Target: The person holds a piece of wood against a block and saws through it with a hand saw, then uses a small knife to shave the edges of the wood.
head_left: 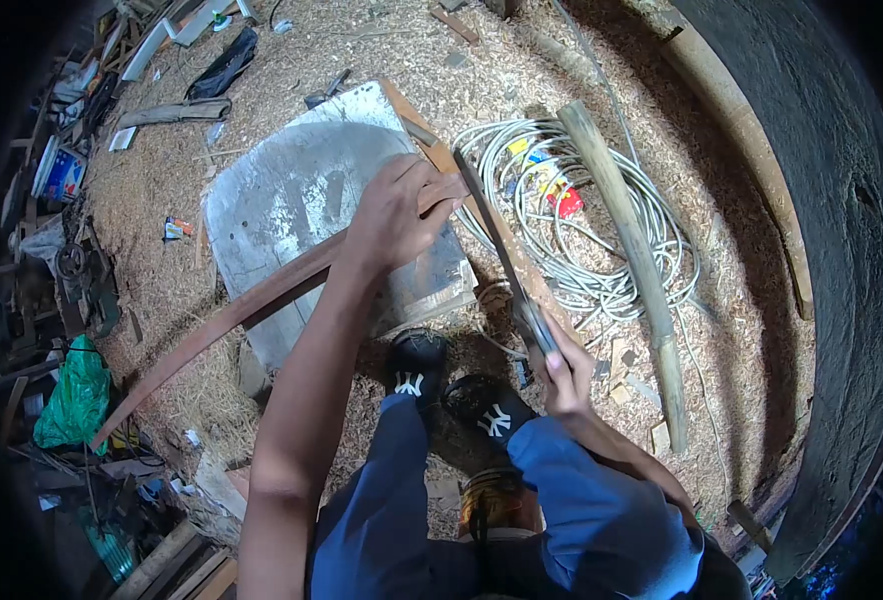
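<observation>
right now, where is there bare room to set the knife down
Bare sawdust floor lies beyond the metal sheet under the wooden strip, and more between the wooden pole and the dark wall. Crowded: the cable coil beside the knife, and the clutter at far left.

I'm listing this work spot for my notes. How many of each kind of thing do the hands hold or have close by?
Curved wooden strip, in the left hand: 1
Long blade, in the right hand: 1
Grey slab: 1
Bamboo pole: 1
Coil of white cable: 1
Black shoes: 2
Total: 7
</observation>
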Available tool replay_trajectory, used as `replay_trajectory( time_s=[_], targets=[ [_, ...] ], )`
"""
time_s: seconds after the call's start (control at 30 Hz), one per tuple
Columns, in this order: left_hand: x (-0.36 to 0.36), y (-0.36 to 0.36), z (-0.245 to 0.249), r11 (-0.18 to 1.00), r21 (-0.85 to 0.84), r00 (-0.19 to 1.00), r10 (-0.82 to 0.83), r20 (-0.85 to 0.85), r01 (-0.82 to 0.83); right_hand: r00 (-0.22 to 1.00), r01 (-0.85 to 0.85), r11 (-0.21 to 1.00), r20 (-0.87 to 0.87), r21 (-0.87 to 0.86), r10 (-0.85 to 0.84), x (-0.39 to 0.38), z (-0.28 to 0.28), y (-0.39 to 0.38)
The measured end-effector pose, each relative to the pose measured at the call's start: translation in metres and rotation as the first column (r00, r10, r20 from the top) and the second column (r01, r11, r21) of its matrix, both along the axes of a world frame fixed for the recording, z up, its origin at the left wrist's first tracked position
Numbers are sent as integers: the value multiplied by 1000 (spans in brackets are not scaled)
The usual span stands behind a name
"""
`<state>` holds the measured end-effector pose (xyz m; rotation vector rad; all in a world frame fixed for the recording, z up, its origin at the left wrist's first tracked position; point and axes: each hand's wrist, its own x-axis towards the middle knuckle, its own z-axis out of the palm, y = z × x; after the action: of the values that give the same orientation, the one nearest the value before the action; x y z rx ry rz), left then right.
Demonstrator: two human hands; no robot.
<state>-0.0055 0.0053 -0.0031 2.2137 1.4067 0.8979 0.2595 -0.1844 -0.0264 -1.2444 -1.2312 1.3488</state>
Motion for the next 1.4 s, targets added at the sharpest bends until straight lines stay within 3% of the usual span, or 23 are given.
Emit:
replay_trajectory(
  time_s=[0.13, 0.2, 0.37, 0.5, 0.6, 0.73, 0.87, 1.07, 1.13, 1.17, 1.2, 1.27, 1.3, 1.4],
  targets=[
    [5, -7, 1, 999, 19, 999, 31, -14, -31, 997, -6, 999, -73, -53, 2, 8, 3, -8],
    [5, -4, 3, 999, 23, 999, 34, -19, -34, 1000, 23, 997, 14, 69, -24, -13, -4, 17],
    [5, -4, 3, 997, 24, 997, 77, -18, -77, 1000, 27, 1000, -13, -9, -27, -22, 4, 42],
    [5, -3, 6, 998, -28, 998, 58, 15, -58, 997, 36, 995, 59, 93, -41, -6, 1, 2],
    [6, -8, 2, 998, -11, 998, 61, 12, -61, 999, 39, 999, -34, 14, -39, 10, 1, -11],
    [5, -1, 4, 1000, 8, 999, 24, 22, -24, 997, 68, 995, 16, 77, -70, -26, 10, 46],
    [3, -3, 0, 999, 6, 999, 32, 7, -32, 996, 63, 998, -61, 4, -62, -32, 11, 47],
    [6, -8, 3, 998, 11, 998, 59, -16, -59, 991, 24, 1000, 135, 4, -24, 3, 7, -15],
    [7, -10, 2, 998, 7, 998, 67, -14, -67, 1000, 14, 1000, 27, -15, -13, 1, 19, -2],
    [7, -7, 3, 998, 11, 998, 69, -6, -69, 996, 6, 991, 89, 137, -18, -5, 5, 12],
    [7, -4, 3, 998, 16, 998, 66, -5, -66, 996, 9, 990, 90, 141, -22, -13, 9, 30],
    [4, -3, 1, 999, 32, 999, 38, 6, -38, 999, 2, 999, -35, -33, -3, -28, 22, 60],
    [4, -4, 1, 999, 31, 999, 40, 4, -40, 999, 3, 1000, -44, 29, -2, -31, 13, 60],
    [3, -2, 3, 999, 28, 999, 43, 3, -43, 996, -16, 1000, -91, 7, 17, -20, 13, 35]
  ],
)
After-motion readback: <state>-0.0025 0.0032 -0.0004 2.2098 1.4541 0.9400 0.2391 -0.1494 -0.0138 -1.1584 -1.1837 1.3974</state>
